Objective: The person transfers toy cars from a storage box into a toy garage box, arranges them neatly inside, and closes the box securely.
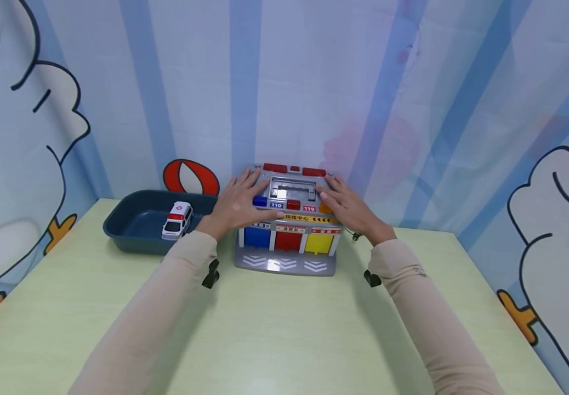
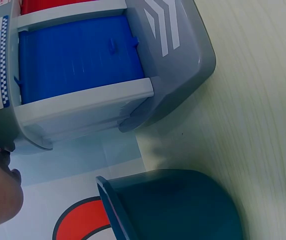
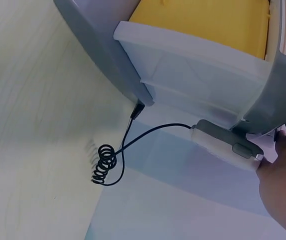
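A grey toy garage [image 1: 289, 263] stands upright at the back of the table, with a blue door [image 1: 257, 237], a red door [image 1: 288, 241] and a yellow door [image 1: 319, 243], all down. My left hand [image 1: 235, 204] rests on the left part of its roof, fingers extended and thumb lying along the front. On the right part of the roof lies my right hand [image 1: 351, 208], its fingers stretched toward the middle. In the right wrist view, a small grey-and-white handset [image 3: 228, 145] hangs on the garage's side, joined by a coiled black cord [image 3: 105, 162].
Left of the garage sits a dark teal tray [image 1: 136, 246], with a white toy ambulance [image 1: 177, 220] inside. The pale table [image 1: 274, 329] stretches toward the front. A printed curtain [image 1: 304, 82] rises right behind the garage.
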A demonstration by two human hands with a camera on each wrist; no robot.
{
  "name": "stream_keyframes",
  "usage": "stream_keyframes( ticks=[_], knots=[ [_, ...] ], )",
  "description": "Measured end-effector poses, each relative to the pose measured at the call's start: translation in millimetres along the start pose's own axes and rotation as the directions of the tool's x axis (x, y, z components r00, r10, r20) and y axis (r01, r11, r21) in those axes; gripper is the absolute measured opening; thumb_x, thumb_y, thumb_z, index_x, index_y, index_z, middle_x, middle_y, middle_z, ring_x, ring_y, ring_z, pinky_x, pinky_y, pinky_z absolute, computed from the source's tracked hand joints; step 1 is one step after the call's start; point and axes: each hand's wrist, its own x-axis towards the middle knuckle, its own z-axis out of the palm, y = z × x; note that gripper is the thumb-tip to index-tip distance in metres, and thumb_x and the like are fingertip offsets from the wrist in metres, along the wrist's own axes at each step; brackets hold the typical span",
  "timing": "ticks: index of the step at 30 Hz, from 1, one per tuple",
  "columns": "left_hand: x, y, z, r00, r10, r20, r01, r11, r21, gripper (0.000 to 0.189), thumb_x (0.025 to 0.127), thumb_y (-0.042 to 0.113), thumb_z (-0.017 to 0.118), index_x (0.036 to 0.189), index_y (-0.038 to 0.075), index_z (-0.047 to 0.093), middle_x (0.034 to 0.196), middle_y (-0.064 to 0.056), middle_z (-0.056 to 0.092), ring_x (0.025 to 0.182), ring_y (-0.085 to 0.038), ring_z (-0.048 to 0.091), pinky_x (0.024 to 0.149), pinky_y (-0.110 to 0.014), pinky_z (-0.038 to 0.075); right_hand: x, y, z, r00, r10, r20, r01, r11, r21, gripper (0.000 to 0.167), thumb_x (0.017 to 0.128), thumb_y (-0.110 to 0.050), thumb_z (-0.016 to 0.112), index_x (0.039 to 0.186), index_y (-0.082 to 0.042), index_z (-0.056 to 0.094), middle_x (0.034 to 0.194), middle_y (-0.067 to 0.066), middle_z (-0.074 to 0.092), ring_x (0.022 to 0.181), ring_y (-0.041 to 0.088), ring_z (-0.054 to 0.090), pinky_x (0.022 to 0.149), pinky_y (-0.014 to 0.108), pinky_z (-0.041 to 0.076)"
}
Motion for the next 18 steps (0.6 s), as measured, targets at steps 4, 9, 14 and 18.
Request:
stream_keyframes(
  ticks=[4, 9, 14, 18],
  knots=[
    [-0.5, -0.6, 0.7, 1.000, -0.002, -0.001, 0.002, 1.000, -0.006, 0.099, 0.081, 0.073, 0.058, 0.159, 0.022, 0.026, 0.170, -0.007, 0.010, 0.158, -0.031, 0.001, 0.127, -0.054, 0.004, 0.3, -0.6, -0.1, 1.000, 0.017, 0.015, -0.017, 1.000, -0.007, 0.054, 0.107, -0.041, 0.032, 0.155, -0.016, 0.037, 0.170, 0.007, 0.010, 0.157, 0.032, -0.003, 0.123, 0.064, 0.008],
    [-0.1, 0.3, 0.7, 1.000, -0.009, 0.001, 0.009, 1.000, -0.003, 0.098, 0.081, 0.074, 0.057, 0.159, 0.023, 0.026, 0.170, -0.007, 0.011, 0.158, -0.031, 0.002, 0.126, -0.054, 0.004, -1.0, -0.3, -1.0, 1.000, 0.015, 0.022, -0.014, 1.000, -0.014, 0.054, 0.107, -0.039, 0.035, 0.155, -0.016, 0.036, 0.170, 0.007, 0.009, 0.157, 0.032, -0.004, 0.123, 0.064, 0.009],
    [-0.6, 0.8, -0.4, 1.000, -0.007, 0.004, 0.007, 1.000, -0.002, 0.098, 0.081, 0.073, 0.057, 0.160, 0.023, 0.025, 0.170, -0.007, 0.010, 0.158, -0.031, 0.001, 0.126, -0.055, 0.004, -0.7, 0.5, -0.1, 1.000, 0.010, 0.021, -0.010, 1.000, -0.028, 0.055, 0.106, -0.040, 0.036, 0.156, -0.017, 0.035, 0.170, 0.007, 0.008, 0.157, 0.031, -0.004, 0.123, 0.064, 0.009],
    [-0.9, -0.3, -0.8, 1.000, -0.004, 0.003, 0.004, 1.000, -0.010, 0.099, 0.081, 0.073, 0.057, 0.160, 0.023, 0.025, 0.170, -0.007, 0.010, 0.158, -0.031, 0.001, 0.126, -0.055, 0.004, -0.3, 0.0, 1.6, 1.000, 0.015, 0.016, -0.015, 0.999, -0.031, 0.055, 0.106, -0.040, 0.037, 0.156, -0.018, 0.035, 0.170, 0.006, 0.008, 0.158, 0.031, -0.004, 0.123, 0.065, 0.009]
  ],
)
